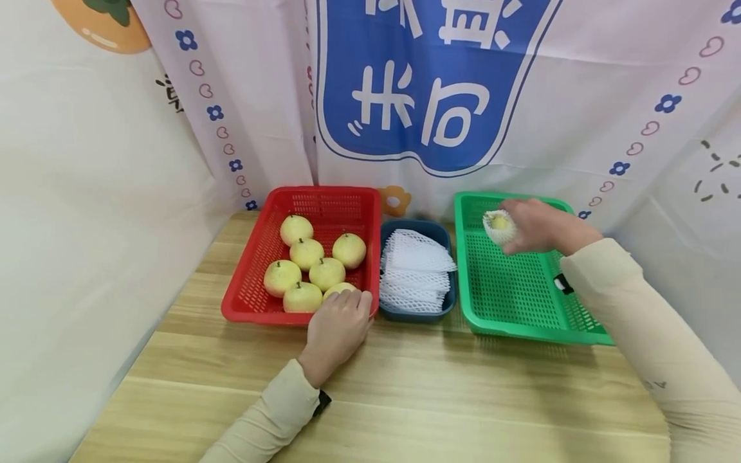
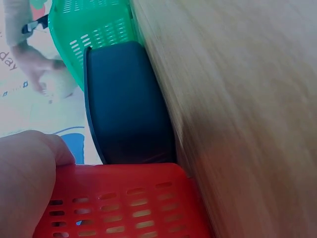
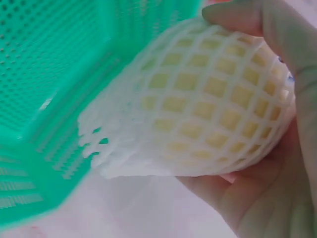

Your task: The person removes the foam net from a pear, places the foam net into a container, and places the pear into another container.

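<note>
My right hand (image 1: 538,225) holds a pale yellow pear (image 3: 215,87) in a white foam net sleeve (image 3: 129,144), over the back part of the green basket (image 1: 466,270). The thumb lies along one side of the fruit and the fingers are round the other. One end of the sleeve hangs loose beyond the pear. At the front right corner of the red basket (image 1: 249,308), my left hand (image 1: 338,328) grips the rim. Its fingertips are hidden in the head view. Several bare pears (image 1: 305,254) lie in this basket, one partly behind the left hand.
Between the baskets stands a dark blue bin (image 1: 417,317) with a stack of white foam net sleeves (image 1: 413,270). All three containers stand on a wooden table (image 1: 405,392). A printed cloth (image 1: 266,90) hangs behind them.
</note>
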